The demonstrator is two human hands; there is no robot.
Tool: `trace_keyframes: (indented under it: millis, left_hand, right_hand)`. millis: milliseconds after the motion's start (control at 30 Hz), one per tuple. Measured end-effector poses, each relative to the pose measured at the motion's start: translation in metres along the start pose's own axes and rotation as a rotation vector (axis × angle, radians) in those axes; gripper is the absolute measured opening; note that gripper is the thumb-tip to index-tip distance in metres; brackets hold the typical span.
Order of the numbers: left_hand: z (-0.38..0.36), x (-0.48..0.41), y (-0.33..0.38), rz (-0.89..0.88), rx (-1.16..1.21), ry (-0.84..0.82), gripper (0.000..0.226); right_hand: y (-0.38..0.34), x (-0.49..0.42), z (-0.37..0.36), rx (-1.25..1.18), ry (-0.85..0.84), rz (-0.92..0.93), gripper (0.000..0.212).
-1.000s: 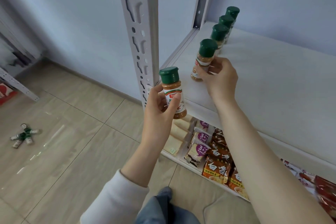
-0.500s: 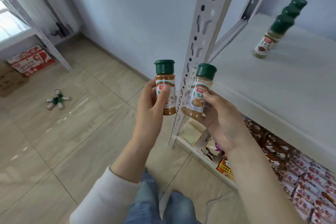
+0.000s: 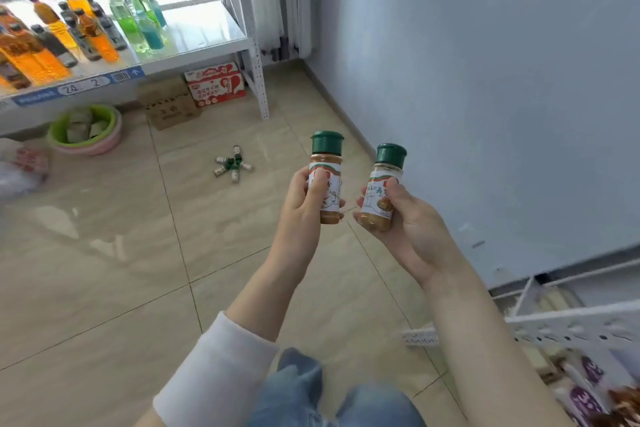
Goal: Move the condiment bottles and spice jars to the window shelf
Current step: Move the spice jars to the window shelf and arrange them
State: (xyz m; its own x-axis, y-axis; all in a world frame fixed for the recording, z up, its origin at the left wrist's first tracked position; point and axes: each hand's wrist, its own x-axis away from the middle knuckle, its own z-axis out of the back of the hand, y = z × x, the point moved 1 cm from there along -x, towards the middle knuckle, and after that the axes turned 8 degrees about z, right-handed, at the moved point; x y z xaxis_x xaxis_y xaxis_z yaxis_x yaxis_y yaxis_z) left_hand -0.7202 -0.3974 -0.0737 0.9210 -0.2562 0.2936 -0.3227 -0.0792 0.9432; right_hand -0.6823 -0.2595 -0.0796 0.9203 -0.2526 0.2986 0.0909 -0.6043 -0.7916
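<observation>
Left hand (image 3: 303, 210) is curled round a spice jar (image 3: 333, 194), thumb across the label, jar upright, green cap on top, orange-brown powder inside. Right hand (image 3: 414, 232) holds a second spice jar (image 3: 377, 205), thumb pressed on the label, fingers under and behind; this one tilts slightly to my right, same green cap, paler powder. The two jars are near each other but apart, both in the air in front of me above the tiled floor (image 3: 104, 253). The window shelf (image 3: 194, 57) stands ahead to my left, under the barred window, well apart from my hands. A crowd of drink bottles (image 3: 86, 31) fills its left part: orange, dark, green and blue ones; the right part of the board is bare. A blue label strip runs along its front edge. Under the shelf: a green basin (image 3: 59, 130) with pale packets in it, a brown carton (image 3: 169, 107), a red-and-white box (image 3: 216, 85). On the floor between the shelf and my hands lies a small cluster of little green-capped bottles (image 3: 232, 164), tipped over. Blue-grey wall (image 3: 485, 80) to my right. A white perforated rack (image 3: 571, 321) sits low at my right, blurred packets (image 3: 588, 399) below it. My left forearm wears a white sleeve (image 3: 214, 367); jeans (image 3: 301, 388) show at the bottom.
</observation>
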Motion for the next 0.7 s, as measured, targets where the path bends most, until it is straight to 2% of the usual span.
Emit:
trace_keyframes:
  millis: [167, 367, 567, 700]
  left_hand:
    - [0.067, -0.058, 0.01, 0.036, 0.049, 0.066, 0.027]
    - [0.106, -0.146, 0.023, 0.036, 0.066, 0.136, 0.025]
    - [0.121, -0.279, 0.071, -0.01, -0.005, 0.196, 0.015]
    - [0.133, -0.364, 0.118, -0.019, -0.048, 0.247, 0.027]
  right_hand:
    - [0.032, -0.065, -0.058, 0.037, 0.018, -0.07, 0.02]
    - [0.044, -0.166, -0.098, 0.086, -0.043, -0.154, 0.021]
    - [0.027, -0.302, -0.142, 0.088, -0.129, -0.128, 0.036]
    - [0.0, -0.392, -0.18, 0.088, -0.186, -0.127, 0.037]
